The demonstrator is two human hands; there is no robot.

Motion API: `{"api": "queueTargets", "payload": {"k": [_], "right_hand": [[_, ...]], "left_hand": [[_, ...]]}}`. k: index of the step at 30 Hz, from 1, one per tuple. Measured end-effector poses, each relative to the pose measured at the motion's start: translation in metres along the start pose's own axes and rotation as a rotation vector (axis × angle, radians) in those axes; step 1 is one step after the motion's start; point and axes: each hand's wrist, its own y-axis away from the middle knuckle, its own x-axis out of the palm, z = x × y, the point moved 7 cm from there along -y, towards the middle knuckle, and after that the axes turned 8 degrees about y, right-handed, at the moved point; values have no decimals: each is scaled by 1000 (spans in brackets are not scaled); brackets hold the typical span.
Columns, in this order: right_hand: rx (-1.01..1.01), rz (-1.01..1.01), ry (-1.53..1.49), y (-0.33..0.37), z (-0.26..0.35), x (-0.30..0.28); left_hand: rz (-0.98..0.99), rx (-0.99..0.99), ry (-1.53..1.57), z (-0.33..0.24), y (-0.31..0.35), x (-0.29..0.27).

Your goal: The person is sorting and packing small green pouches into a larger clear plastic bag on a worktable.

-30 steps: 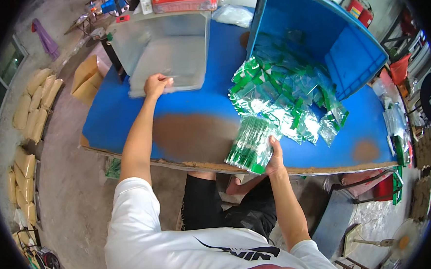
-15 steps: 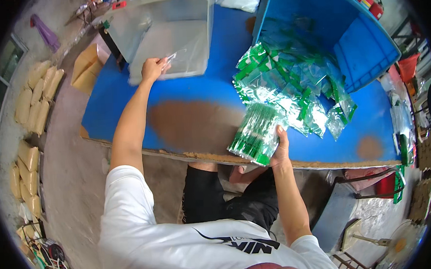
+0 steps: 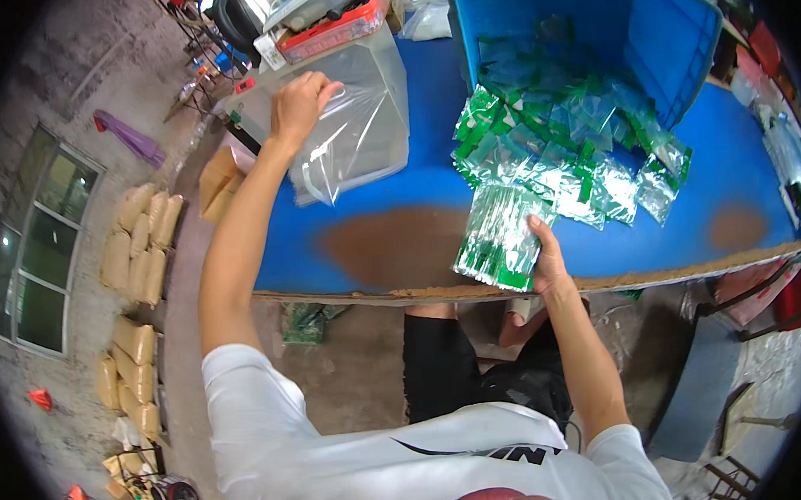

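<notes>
My left hand is closed on the edge of a clear plastic bag, lifted in front of a translucent plastic bin at the back left of the blue table. Near the front edge, my right hand grips a thick stack of green-and-clear packets, its thumb on top and the fingers hidden beneath. Beyond that stack, a heap of loose green-and-clear packets spills from a blue crate tipped on its side.
On top of the translucent bin sits a red tray with assorted items. A brown worn patch marks the blue tabletop. An open cardboard box stands left of the table; filled tan sacks lie stacked by the wall.
My left hand has risen and drawn the clear bag up out of the bin's opening. My right hand still holds the packet stack near the table edge. The view has shifted leftward.
</notes>
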Motion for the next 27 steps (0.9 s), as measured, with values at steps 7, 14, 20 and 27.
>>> {"api": "queueTargets", "payload": {"k": [7,14,20,27], "right_hand": [[-79,-24,186,7,7,8],[-400,0,569,81,35,92],[83,190,436,49,-50,136],[256,155,119,6,-82,122]], "left_hand": [[290,-373,549,-63,52,-20],[374,-559,485,-79,118,-14],[315,-707,720,-93,144,-10],[273,-851,1193,-177,179,-11]]}}
